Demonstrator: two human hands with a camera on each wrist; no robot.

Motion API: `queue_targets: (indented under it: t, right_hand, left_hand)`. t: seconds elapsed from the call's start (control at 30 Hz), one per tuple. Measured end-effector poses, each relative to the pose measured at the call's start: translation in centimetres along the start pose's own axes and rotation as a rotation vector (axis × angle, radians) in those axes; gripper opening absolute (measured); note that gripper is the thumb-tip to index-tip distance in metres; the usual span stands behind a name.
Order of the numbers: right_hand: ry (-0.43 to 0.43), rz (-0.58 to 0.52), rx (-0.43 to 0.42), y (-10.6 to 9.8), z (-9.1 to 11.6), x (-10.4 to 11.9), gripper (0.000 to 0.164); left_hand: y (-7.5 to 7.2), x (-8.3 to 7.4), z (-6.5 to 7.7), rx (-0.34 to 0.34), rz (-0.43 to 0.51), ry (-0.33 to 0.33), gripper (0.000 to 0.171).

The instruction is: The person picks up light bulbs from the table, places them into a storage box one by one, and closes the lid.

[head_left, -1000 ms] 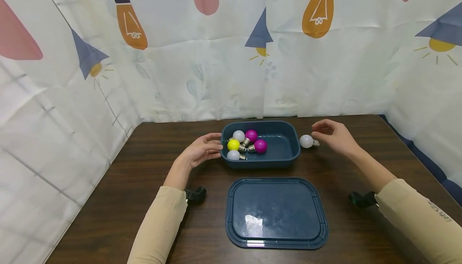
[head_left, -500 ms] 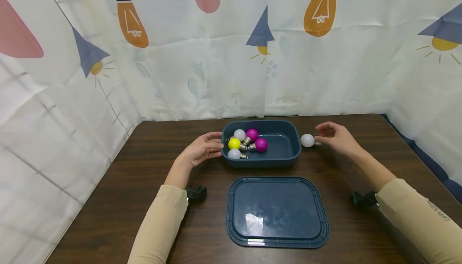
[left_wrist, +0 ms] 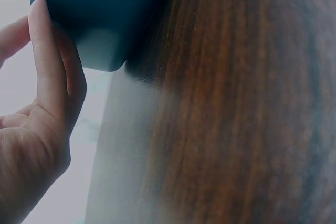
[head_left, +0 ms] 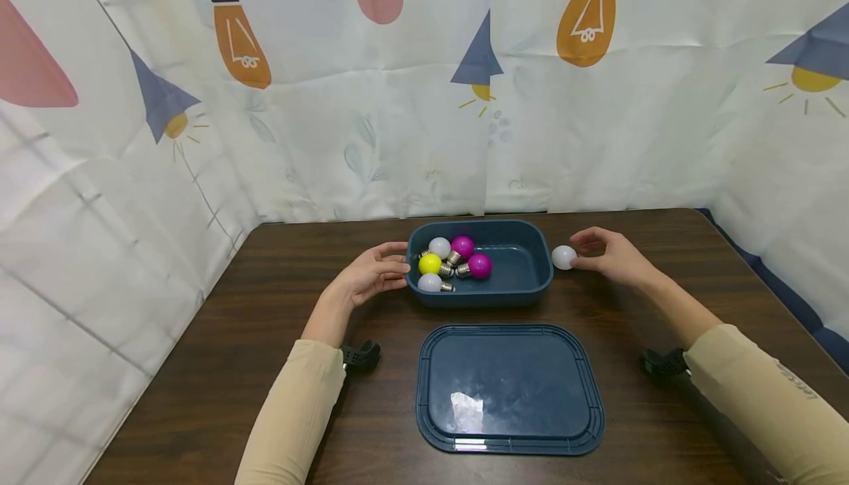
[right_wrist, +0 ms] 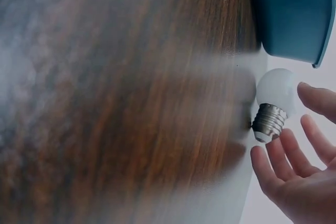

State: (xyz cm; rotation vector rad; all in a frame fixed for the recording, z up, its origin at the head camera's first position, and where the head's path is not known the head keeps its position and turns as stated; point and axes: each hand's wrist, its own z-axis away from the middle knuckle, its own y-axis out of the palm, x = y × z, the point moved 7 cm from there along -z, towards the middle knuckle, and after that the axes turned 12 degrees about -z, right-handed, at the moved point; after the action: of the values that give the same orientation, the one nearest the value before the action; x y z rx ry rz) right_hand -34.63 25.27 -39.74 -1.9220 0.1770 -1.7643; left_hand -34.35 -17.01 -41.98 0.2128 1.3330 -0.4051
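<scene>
A dark blue bin (head_left: 524, 299) holds several light bulbs at its left end: white, purple (head_left: 479, 265) and yellow (head_left: 429, 264). My left hand (head_left: 371, 276) touches the bin's left side, its fingertips right at the rim. In the left wrist view, the fingers (left_wrist: 46, 61) reach up along the bin's outer wall. Right of the bin, one white bulb (right_wrist: 276, 90) lies on its side on the table. My right hand (head_left: 613, 255) is around this bulb with thumb and fingers spread. The fingers hide its metal base in the head view, but the base shows in the right wrist view.
A dark blue lid (head_left: 511, 389) lies flat in front of the bin on the brown wooden table (head_left: 252, 337). Behind the table hangs a white curtain (head_left: 411, 138) printed with lamps and bulbs.
My right hand has moved slightly left, closer to the white bulb, and now covers its metal base in the head view. The left hand and the bin stay in place.
</scene>
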Motion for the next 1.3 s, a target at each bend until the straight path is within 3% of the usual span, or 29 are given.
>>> queue_targets:
  t: [0.8,1.3]
  right_hand:
    - [-0.003,0.044,0.037,0.9,-0.67,-0.2,0.057]
    - [0.001,0.055,0.046,1.01,-0.8,-0.4,0.05]
  left_hand:
    - [-0.13,0.15,0.05,-0.005,-0.003,0.002,0.062]
    - [-0.11,0.11,0.14,-0.012,-0.007,-0.003,0.061]
